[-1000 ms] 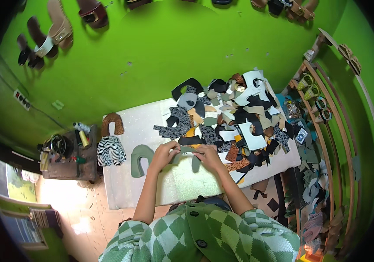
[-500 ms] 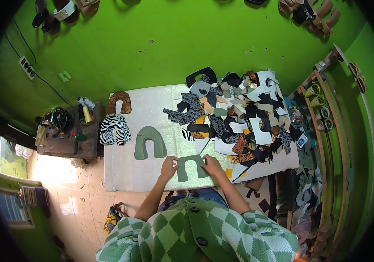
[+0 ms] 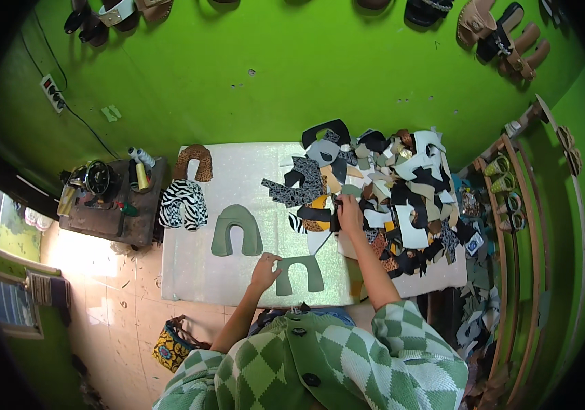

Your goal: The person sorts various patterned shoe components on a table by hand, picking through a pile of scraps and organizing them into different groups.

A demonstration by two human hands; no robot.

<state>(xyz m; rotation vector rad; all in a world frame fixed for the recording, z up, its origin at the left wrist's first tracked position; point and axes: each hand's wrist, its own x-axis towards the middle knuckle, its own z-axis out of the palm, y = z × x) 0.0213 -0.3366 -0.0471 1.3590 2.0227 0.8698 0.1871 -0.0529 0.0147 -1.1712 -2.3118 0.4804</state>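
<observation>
A green U-shaped leather-like piece [image 3: 311,272] lies on the pale table right in front of me, its opening toward me. My left hand [image 3: 265,270] rests at its upper left corner, thumb and forefinger apart and touching the edge. My right hand [image 3: 350,214] reaches into the left side of a heap of cut scraps [image 3: 412,188]. Its fingers are closed beside dark scraps; what they hold is hidden. To the left lies a stack of similar green U-shaped pieces [image 3: 223,231].
Zebra-print pieces [image 3: 172,205] and leopard-print pieces [image 3: 201,154] lie along the left of the table [image 3: 193,273]. A sewing machine [image 3: 97,179] and thread spools [image 3: 143,178] stand on a small side table. A wooden rack with sandals [image 3: 504,181] is at right.
My right hand has let go of the green piece's right corner and moved forward to the scraps. My left hand stays at the left corner. The view has tilted up slightly.
</observation>
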